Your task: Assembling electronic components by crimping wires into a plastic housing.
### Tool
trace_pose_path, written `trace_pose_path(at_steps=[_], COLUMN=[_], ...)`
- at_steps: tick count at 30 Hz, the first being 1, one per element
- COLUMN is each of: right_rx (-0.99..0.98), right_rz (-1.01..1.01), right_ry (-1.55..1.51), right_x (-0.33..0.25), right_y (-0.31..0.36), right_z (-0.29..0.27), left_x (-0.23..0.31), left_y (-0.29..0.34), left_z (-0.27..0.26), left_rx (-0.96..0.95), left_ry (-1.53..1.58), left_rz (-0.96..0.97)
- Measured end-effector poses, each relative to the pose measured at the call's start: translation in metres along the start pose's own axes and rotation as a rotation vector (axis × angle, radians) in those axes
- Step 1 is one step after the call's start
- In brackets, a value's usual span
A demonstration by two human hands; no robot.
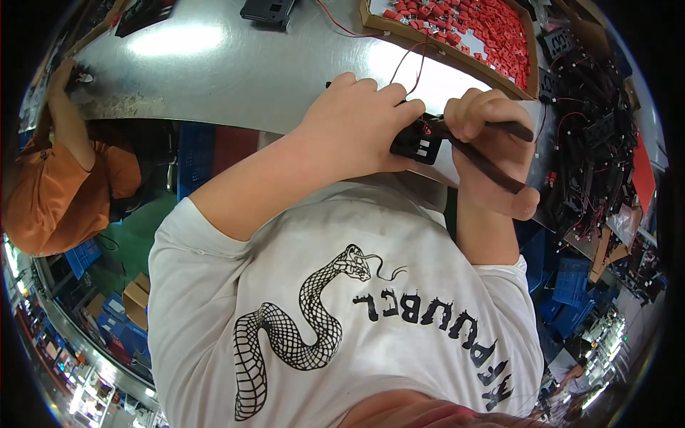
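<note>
- The step looks like work with the pliers (489, 168) on the black part (408, 143); to do it well, a firm left hold should stop the part twisting.
- The nose would best meet the part squarely, with a light squeeze; the red wires (421, 68), toward 12 o'clock, should be clear of the bite.
- The left hand (360, 125) pinches the part from its 9 o'clock side, covering much of it.
- The right hand (492, 153) wraps the pliers, whose handles stand spread; whether the nose is pinching anything I cannot tell.
- The part is at the table's (285, 85) near edge, before the chest; from it, the tray (457, 56) of red pieces (492, 39) is toward 1 o'clock, the pile of dark parts (599, 132) toward 3.
- The part's slotted face is turned up, its pale openings toward its 4 o'clock corner; its long axis I cannot tell, since the hand hides too much.
- The pliers' long axis runs roughly from 10 o'clock at the nose to 4 at the handles.
</note>
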State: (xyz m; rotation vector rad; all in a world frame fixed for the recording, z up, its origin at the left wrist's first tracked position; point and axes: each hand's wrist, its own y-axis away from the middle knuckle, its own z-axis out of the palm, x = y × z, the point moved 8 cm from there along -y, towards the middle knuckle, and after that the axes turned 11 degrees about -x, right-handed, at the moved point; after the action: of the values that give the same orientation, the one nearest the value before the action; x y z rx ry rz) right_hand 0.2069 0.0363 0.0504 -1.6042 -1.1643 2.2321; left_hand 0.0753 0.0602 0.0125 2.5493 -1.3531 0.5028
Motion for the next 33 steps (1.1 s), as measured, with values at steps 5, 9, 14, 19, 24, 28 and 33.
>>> trace_pose_path(at_steps=[5, 9, 14, 19, 24, 28, 33], right_rx=[-0.144, -0.587, -0.018, 0.201, 0.297, 0.314, 0.269], right_rz=[0.14, 0.438, 0.249, -0.06, -0.075, -0.077, -0.169], right_ry=[-0.061, -0.482, -0.219, -0.22, -0.111, -0.202, 0.013], right_x=[0.013, 0.035, 0.018, -0.016, -0.008, -0.007, -0.017], right_y=[-0.017, -0.037, -0.009, 0.021, 0.021, 0.022, 0.03], right_z=[0.003, 0.021, -0.017, -0.025, -0.026, -0.03, 0.0], left_x=[-0.003, -0.001, 0.003, 0.009, 0.005, 0.007, 0.01], left_y=[0.0, -0.008, -0.006, 0.002, -0.001, -0.001, 0.0], left_z=[-0.001, -0.005, -0.001, -0.002, 0.001, -0.001, 0.002], left_rx=[0.001, -0.079, -0.065, 0.04, 0.028, 0.042, 0.056], left_ry=[-0.041, 0.022, -0.03, -0.069, -0.069, -0.078, -0.055], left_rz=[0.016, 0.158, 0.166, 0.083, 0.056, 0.06, 0.049])
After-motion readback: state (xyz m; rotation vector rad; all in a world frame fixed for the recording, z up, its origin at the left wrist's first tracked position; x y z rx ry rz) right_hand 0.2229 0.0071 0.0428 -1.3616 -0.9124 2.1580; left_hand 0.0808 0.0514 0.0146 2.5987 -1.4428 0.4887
